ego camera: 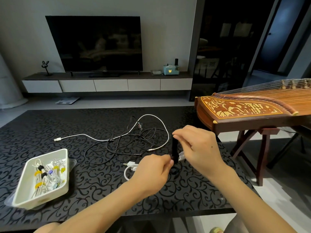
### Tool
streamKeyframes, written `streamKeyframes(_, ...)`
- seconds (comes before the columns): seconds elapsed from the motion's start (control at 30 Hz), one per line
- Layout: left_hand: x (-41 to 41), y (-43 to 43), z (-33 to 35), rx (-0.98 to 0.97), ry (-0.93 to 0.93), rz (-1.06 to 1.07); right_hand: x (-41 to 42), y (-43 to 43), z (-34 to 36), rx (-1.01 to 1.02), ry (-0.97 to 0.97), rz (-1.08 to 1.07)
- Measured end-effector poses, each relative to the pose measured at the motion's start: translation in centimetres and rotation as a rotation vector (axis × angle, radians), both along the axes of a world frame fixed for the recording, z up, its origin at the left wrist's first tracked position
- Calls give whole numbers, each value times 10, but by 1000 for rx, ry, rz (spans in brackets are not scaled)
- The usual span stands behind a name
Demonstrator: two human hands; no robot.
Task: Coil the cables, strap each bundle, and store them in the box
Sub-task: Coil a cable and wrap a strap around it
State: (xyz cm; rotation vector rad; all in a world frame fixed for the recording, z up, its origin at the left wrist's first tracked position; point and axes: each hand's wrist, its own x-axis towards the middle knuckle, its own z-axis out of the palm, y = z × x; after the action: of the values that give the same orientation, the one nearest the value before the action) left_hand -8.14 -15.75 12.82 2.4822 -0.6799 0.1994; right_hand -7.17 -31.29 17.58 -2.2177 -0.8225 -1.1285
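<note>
The white box (40, 200) sat at the far left of the table (94, 190), with tied bundles (45, 174) lying in it; the loose cables (127, 142) lay in a tangle near the middle, at about 2 o'clock from the box; a white cable (132, 165) (partly hidden, so I could not tell if it was fully coiled) lay just beside the left hand, at its 9 o'clock. The left hand (151, 170) had its fingers curled and pinched the bottom end of the black strap (174, 148); the strap stood straight up, running from 6 o'clock to 12 o'clock; the right hand (200, 148) pinched the top end with thumb and fingertips. The white cable was nearer the left hand, low by the strap's bottom end. I think the next move was to wrap the strap round that cable, so the strap had to swing toward 9 o'clock; the box was well apart, at 8 o'clock from the hands.
</note>
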Motion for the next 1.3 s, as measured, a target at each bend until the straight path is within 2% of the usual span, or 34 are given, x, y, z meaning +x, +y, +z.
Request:
streamKeyframes(0.07,3,-1,2,17,-28,31,-4,2,3,58,43,17)
streamKeyframes(0.1,7,1,3,-13,-19,43,-11,4,1,141,125,53)
streamKeyframes(0.23,19,10,5,-301,125,66,-43,3,-16,536,639,265)
streamKeyframes(0.3,19,10,3,-257,97,114,-51,2,-24,622,747,303)
streamKeyframes(0.4,19,5,-1,-70,28,208,-52,0,-33,731,873,290)
streamKeyframes(0.5,22,3,-6,-106,170,191,-46,-2,-37,927,1025,272)
streamKeyframes(0.6,20,-1,-5,-276,385,106,-37,-2,-32,1073,1160,242)
streamKeyframes(0.7,17,-3,-2,-392,508,68,-28,2,-28,1035,1253,182)
streamKeyframes(0.83,19,2,2,-382,477,48,-21,2,-26,842,1349,99)
streamKeyframes(0.93,21,4,0,-426,536,40,-19,2,-26,748,1435,93)
streamKeyframes(1.07,18,4,1,-633,841,-68,-20,5,-23,619,1416,35)
streamKeyframes(1.13,17,7,2,-721,933,-127,-20,4,-21,602,1393,22)
streamKeyframes(1.2,17,11,2,-712,898,-115,-21,4,-20,597,1396,19)
streamKeyframes(1.23,17,12,3,-626,798,-85,-21,4,-20,600,1406,12)
streamKeyframes(1.3,16,13,2,-287,440,-30,-21,5,-22,623,1438,-12)
